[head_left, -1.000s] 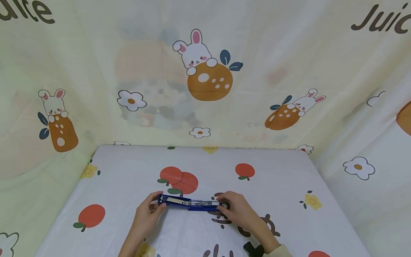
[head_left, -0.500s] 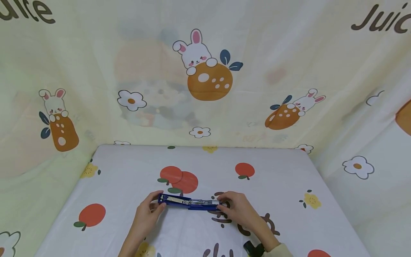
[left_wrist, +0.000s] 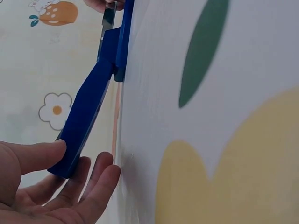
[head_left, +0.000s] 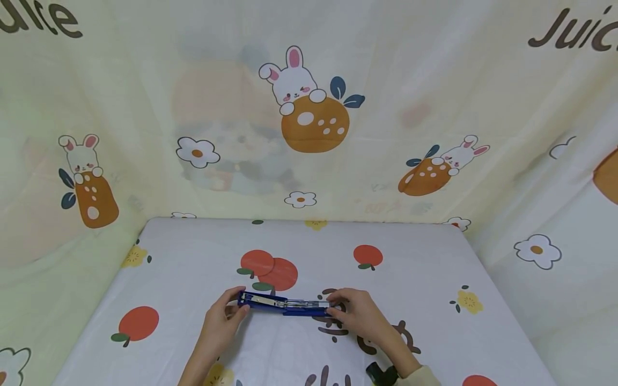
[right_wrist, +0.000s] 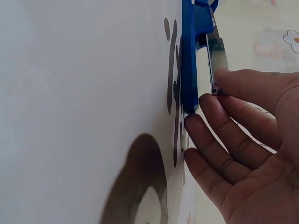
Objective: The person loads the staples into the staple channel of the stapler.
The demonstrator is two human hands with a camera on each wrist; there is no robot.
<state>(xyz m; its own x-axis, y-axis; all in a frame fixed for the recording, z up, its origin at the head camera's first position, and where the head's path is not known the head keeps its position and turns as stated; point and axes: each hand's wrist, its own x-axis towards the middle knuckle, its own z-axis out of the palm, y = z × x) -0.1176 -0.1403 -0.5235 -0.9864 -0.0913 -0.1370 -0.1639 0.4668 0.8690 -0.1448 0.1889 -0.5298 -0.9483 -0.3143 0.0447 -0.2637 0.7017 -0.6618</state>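
Note:
A blue stapler (head_left: 285, 305) lies opened out wide across the middle of the table, its metal staple channel exposed. My left hand (head_left: 221, 319) pinches the end of its swung-back top cover between thumb and fingers; in the left wrist view that blue cover (left_wrist: 86, 116) slants up off the table. At the other end, my right hand (head_left: 359, 316) has its thumb and fingertips on the front of the metal channel (right_wrist: 217, 58). Below the channel, the blue base (right_wrist: 189, 60) rests along the tabletop.
The table (head_left: 415, 279) wears a white cloth printed with fruit and flowers. Patterned curtains (head_left: 232, 107) close it in at the back and both sides. A dark wrist-camera mount (head_left: 381, 373) sits at my right wrist.

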